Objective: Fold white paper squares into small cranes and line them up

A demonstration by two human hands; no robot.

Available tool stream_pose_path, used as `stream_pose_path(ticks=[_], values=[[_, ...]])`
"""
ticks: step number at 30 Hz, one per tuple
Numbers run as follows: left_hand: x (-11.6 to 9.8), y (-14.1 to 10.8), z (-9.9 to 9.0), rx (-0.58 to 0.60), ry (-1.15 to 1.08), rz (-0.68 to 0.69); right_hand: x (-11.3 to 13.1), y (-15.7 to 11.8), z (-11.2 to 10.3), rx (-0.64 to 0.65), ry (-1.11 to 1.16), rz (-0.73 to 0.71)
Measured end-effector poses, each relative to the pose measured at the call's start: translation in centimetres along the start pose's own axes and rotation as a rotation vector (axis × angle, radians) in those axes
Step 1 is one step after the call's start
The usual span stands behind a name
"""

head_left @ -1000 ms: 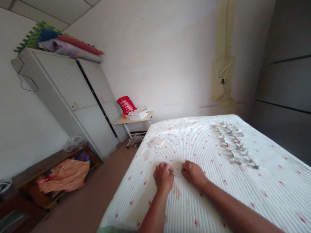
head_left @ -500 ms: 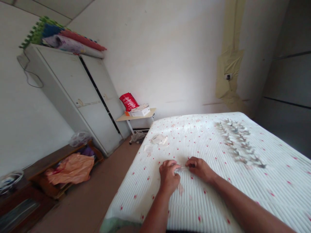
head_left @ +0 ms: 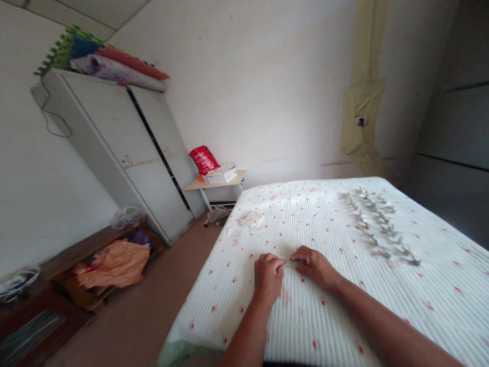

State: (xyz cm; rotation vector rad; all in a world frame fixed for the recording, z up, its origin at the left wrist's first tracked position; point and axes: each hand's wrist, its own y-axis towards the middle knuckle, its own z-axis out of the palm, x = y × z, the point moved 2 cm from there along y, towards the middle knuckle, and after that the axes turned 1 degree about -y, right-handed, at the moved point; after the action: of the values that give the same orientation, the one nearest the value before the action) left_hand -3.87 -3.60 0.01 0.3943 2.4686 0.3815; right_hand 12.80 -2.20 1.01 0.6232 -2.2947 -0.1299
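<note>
Close together on the bed, my left hand (head_left: 268, 275) and my right hand (head_left: 314, 265) face each other with curled fingers. Between their fingertips is a small, pale folded piece of paper (head_left: 290, 264), pinched at both ends and mostly covered by the fingers. Its exact shape is too small to make out. Off to the right, several small folded paper cranes (head_left: 383, 220) stand in rows on the bed. Beyond my left hand lies a small pile of printed paper sheets (head_left: 251, 219).
The bed (head_left: 305, 316) has a ribbed white cover with red dots. Behind its far left corner stands a small table (head_left: 193, 185) with a red bag (head_left: 204, 159) and white box (head_left: 223, 175). A cabinet (head_left: 114, 122) and low wooden furniture (head_left: 57, 250) line the left.
The left fingers have closed in on the paper, and it now stretches as a thin strip between both hands. The hands stay at nearly the same spot; the view shifts slightly.
</note>
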Motion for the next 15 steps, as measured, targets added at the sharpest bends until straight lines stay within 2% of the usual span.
stream_pose_path(ticks=[8,15], values=[[0.5,0.1,0.2,-0.045,-0.111,0.004,-0.7,0.1,0.8,-0.027,0.205,-0.012],[0.7,-0.1,0.2,-0.041,-0.327,-0.034,-1.3,0.4,1.6,-0.091,0.337,-0.011]])
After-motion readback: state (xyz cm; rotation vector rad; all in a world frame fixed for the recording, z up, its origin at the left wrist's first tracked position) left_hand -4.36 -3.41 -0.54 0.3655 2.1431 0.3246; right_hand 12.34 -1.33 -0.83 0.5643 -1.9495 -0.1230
